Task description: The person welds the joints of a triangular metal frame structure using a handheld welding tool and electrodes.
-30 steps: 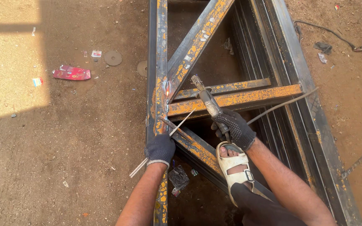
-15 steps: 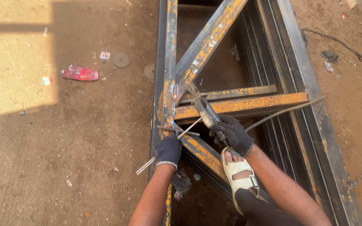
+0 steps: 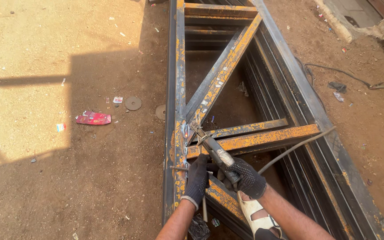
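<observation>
Electrode holder (image 3: 212, 149) gripped by right hand (image 3: 245, 178), left hand (image 3: 197, 178) on steel frame (image 3: 178, 89)

Two gloved hands were in view, the left hand (image 3: 197, 178) and the right hand (image 3: 244, 177), and both wore dark knitted gloves. One welding electrode holder (image 3: 213, 151) sat in the right hand, with one cable (image 3: 295, 146) trailing from it. One thin welding rod (image 3: 178, 168) crossed at the left hand. One sandalled foot (image 3: 258, 215) showed below the hands. One rusty steel frame (image 3: 177, 89) lay on the dirt ground (image 3: 67, 178), with one diagonal brace (image 3: 225, 66) and two cross bars (image 3: 263, 138) at its middle. Two round discs (image 3: 133, 103) lay beside the frame. One red wrapper (image 3: 93, 118) lay near them.
</observation>
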